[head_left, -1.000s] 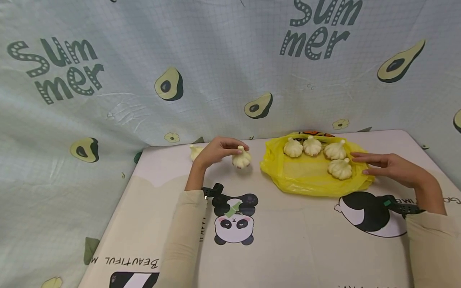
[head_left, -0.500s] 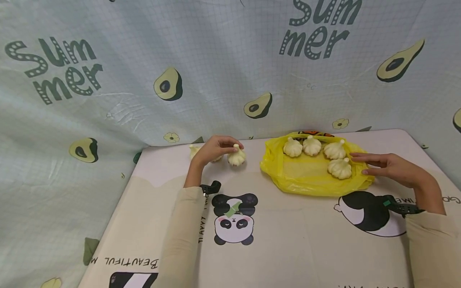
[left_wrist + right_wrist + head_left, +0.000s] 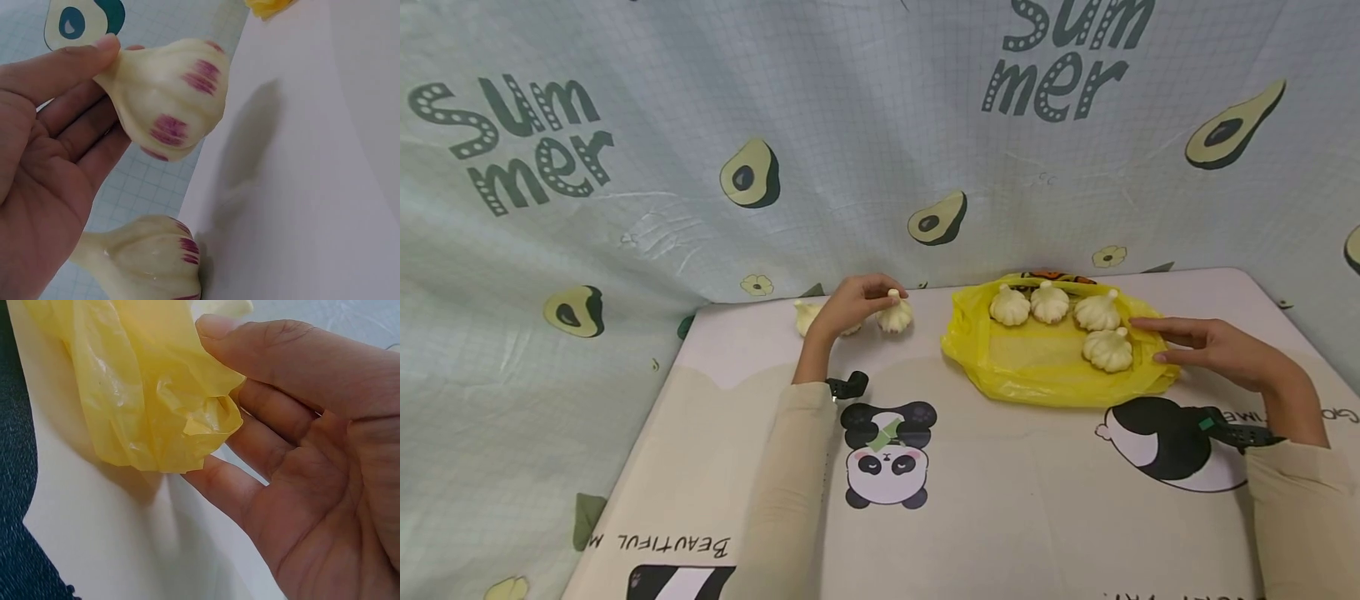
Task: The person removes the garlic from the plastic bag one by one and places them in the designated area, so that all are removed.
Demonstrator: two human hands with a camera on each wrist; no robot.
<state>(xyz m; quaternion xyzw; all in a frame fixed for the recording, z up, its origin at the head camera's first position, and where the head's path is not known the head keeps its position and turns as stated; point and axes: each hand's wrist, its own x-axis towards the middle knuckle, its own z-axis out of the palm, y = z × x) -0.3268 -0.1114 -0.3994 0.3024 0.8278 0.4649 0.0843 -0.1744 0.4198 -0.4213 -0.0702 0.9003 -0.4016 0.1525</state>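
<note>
My left hand (image 3: 852, 306) pinches a garlic bulb (image 3: 895, 315) by its stem between thumb and fingers. In the left wrist view this bulb (image 3: 172, 100) shows purple streaks, and its shadow falls on the table. Another garlic bulb (image 3: 806, 316) stands left of that hand, and a further pale part shows beneath the fingers, mostly hidden. On the right, my right hand (image 3: 1221, 350) holds the edge of a spread yellow plastic bag (image 3: 1030, 387), thumb on one side and fingers behind it. Several garlic bulbs (image 3: 1107, 351) lie on the bag, toward its back and right.
A light table mat (image 3: 970, 533) with panda prints and lettering covers the table. Behind it hangs a pale curtain (image 3: 835, 125) printed with avocados, meeting the table's back edge close to the bulbs.
My left hand has carried the pinched garlic bulb a little left, then slightly toward the back of the table. The right hand and the bag have stayed in place.
</note>
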